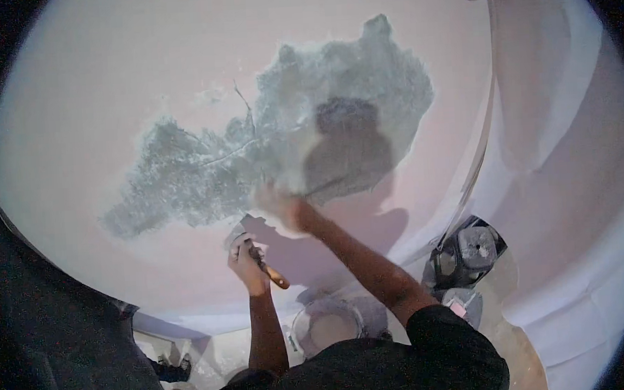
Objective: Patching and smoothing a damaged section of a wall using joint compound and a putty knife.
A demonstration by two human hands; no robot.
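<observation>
In front of me a pale pink wall (198, 38) carries a large, ragged grey patch (347, 66) with a thin crack running through it. My left hand (247, 269) is closed round a putty knife (278, 277) just below the patch's lower edge. The knife's orange-brown handle points down to the right, and its broad blade is up by the wall. My right hand (282, 206) reaches across to the bottom of the grey patch, nearest its lower middle. Motion blurs its fingers, and I cannot tell if they touch the surface.
A round bucket (296, 330) stands at the wall's foot below my arms. To the right are a dark stool (478, 246) and a grey container (473, 310) with something pink on it. Pale sheeting (576, 252) hangs at the right; dark cloth (72, 335) covers the lower left.
</observation>
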